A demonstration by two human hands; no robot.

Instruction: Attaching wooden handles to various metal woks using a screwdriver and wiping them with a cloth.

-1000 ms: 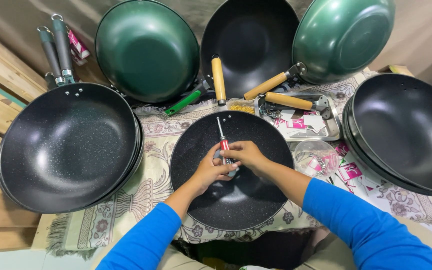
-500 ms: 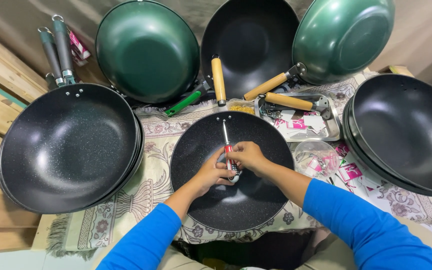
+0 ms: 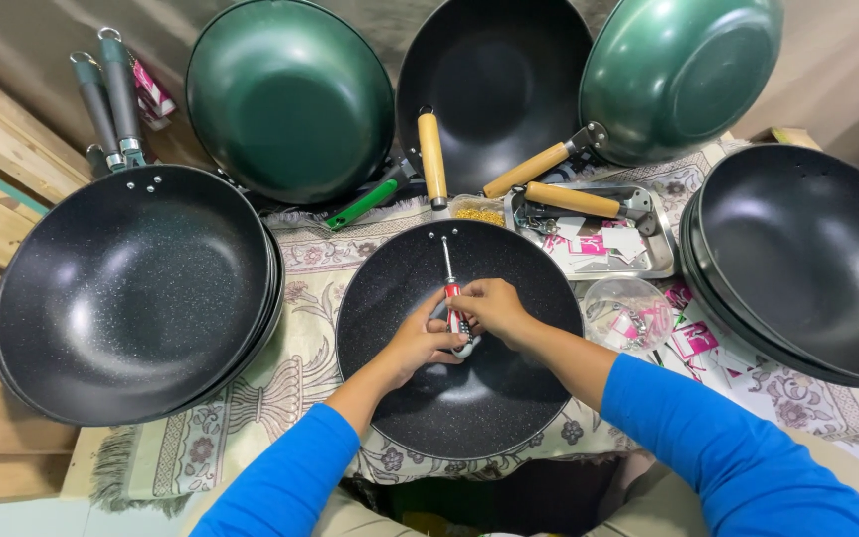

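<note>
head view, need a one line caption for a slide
Both hands, left hand and right hand, grip a red-handled screwdriver inside a black speckled pan, with more pans around.

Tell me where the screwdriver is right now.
In the head view, the screwdriver is mid-frame inside the black pan in front of the person, held by both the left hand and right hand, tip pointing toward the pan's far rim.

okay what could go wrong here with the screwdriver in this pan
1. The screwdriver tip sits near the rim of the black speckled pan; a slip could scratch the dark coating.
2. Both the left hand and right hand hold the tool, so the pan could shift on the patterned cloth.
</note>
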